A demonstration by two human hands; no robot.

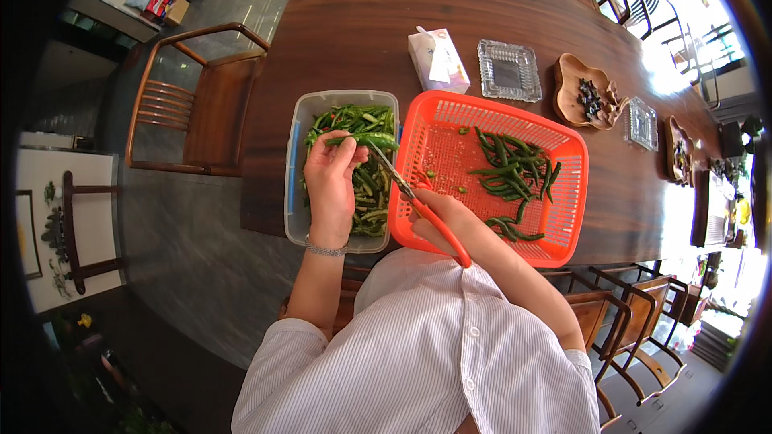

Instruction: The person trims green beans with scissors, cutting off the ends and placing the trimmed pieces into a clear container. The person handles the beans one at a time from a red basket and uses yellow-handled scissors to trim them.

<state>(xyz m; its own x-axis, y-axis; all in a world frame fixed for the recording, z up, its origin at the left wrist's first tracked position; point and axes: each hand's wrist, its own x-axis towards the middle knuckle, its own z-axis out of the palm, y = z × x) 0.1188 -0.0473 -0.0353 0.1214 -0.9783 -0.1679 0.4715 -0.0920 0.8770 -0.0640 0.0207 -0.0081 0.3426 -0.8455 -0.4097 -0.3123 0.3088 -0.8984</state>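
My left hand (pixel 333 172) pinches a green chili pepper (pixel 377 140) above a clear plastic container (pixel 291 193). In that container lie many cut green peppers (pixel 368 187), with a little red among them. My right hand (pixel 435 217) grips scissors with red-orange handles (pixel 443 230). Their blades point up and left and meet the held pepper's underside; whether they touch it I cannot tell. Beneath my right hand is a red plastic basket (pixel 576 193), right beside the container. Whole dark green peppers (pixel 512 169) lie in its right half, with seeds and small green bits on its left.
Behind the basket on the wooden table (pixel 362 24) stand a tissue box (pixel 437 60) and a square glass dish (pixel 510 71). Farther right are a wooden tray (pixel 570 93) with dark pieces, another glass dish (pixel 642 123) and a second wooden tray (pixel 674 132). A wooden chair (pixel 223 114) stands left.
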